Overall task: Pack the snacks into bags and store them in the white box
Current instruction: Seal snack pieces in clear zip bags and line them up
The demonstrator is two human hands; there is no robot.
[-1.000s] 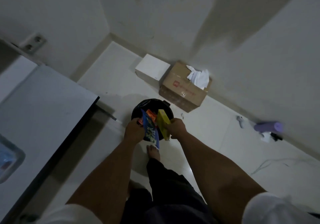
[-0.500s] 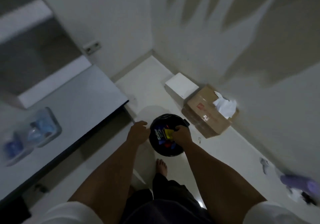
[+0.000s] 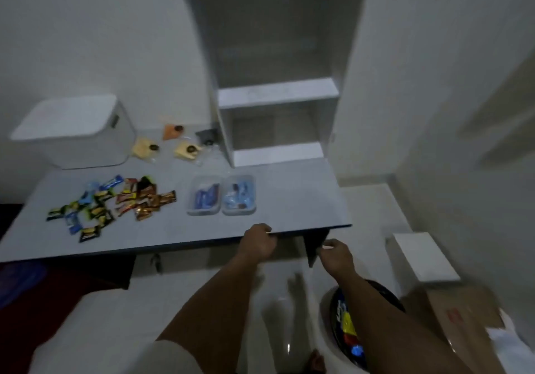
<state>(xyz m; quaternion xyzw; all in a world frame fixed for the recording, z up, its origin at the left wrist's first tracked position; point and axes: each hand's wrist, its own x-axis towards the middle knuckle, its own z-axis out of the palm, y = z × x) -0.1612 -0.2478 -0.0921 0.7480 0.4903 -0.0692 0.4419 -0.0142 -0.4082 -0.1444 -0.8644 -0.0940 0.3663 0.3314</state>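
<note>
Hands first: my left hand [image 3: 257, 243] is curled loosely at the front edge of the table [image 3: 289, 199] with nothing in it, and my right hand [image 3: 337, 253] hangs just past the table's corner, fingers pinched together; I cannot tell whether they hold some scrap.

I judge the step in hand to be reaching for the next snacks. To do it well I should go to the loose pile of snack packets [image 3: 113, 202] on the left part of the table, gather a small matched handful rather than a scatter, and bring a bag close before lifting anything.

Two clear plastic tubs [image 3: 221, 195] sit side by side in the middle of the table, each with blue-wrapped snacks inside. Behind them lie small flat bags [image 3: 170, 144], yellow and orange, each showing a dark round thing. The white box [image 3: 75, 131] stands at the back left with its lid on, so it needs opening before anything is stored. Down by my right arm, a black bin [image 3: 341, 324] on the floor holds coloured wrappers. The white shelf unit [image 3: 278, 95] looks bare.
</note>
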